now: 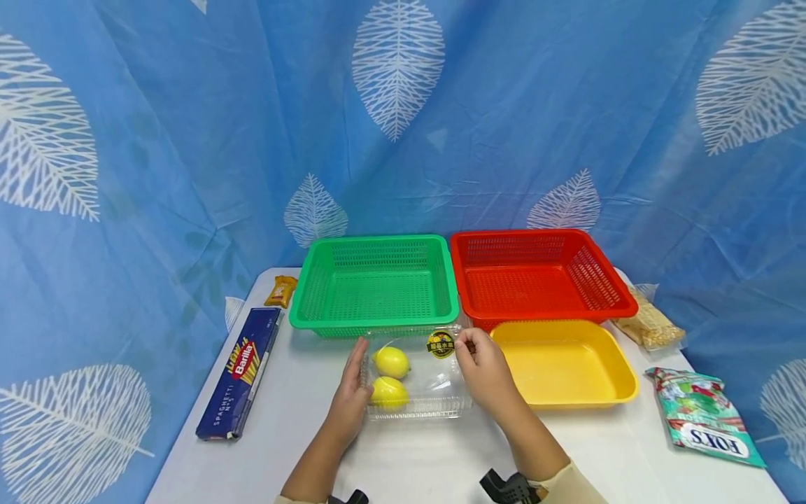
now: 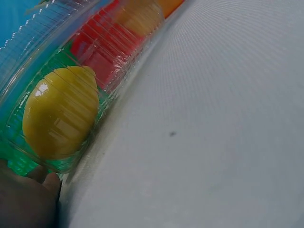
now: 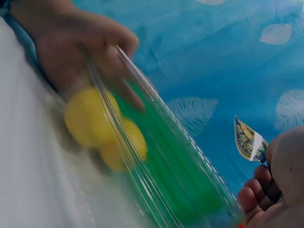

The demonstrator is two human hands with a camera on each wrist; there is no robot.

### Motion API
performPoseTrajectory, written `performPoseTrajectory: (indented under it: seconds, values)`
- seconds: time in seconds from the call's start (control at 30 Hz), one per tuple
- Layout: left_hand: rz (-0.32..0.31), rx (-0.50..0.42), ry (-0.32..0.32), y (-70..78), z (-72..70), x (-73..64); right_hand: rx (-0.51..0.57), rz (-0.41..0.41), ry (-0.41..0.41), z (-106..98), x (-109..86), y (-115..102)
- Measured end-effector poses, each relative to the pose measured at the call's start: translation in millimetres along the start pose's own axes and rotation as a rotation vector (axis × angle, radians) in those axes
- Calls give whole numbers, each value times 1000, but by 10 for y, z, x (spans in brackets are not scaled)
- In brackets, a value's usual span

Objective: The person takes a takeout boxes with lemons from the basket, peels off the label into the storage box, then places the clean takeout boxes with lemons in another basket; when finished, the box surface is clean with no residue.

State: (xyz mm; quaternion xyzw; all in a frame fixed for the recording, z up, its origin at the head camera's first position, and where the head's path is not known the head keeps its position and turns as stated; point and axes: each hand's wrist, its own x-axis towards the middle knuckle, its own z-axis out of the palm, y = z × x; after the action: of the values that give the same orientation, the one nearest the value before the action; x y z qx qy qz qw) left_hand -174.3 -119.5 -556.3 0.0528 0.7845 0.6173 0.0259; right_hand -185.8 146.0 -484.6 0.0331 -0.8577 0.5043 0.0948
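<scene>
A clear plastic clamshell container lies in front of me with two yellow lemons at its left end, a back lemon and a front lemon. A round black-and-gold sticker is on its clear plastic near the back right. My left hand rests along the container's left end, fingers fairly straight. At the right edge beside the sticker, my right hand pinches the clear plastic between thumb and curled fingers. In the left wrist view, one lemon shows through the ribbed wall.
Behind the container stand a green basket and a red basket; a yellow tray is at right. A spaghetti box and small snack packet lie left. A green FOX'S bag and tan food packet lie far right.
</scene>
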Motion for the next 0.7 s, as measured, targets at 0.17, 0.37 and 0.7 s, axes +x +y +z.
performPoseTrajectory:
  seconds: [0.17,0.37,0.7]
  values:
    - [-2,4,11,-3,6,-12,-38,56,34,-215,31,108]
    - [-27,6,11,-27,9,1,-111,98,73,-527,40,273]
    - [-23,-15,18,-41,11,2,-253,235,21,-965,75,639]
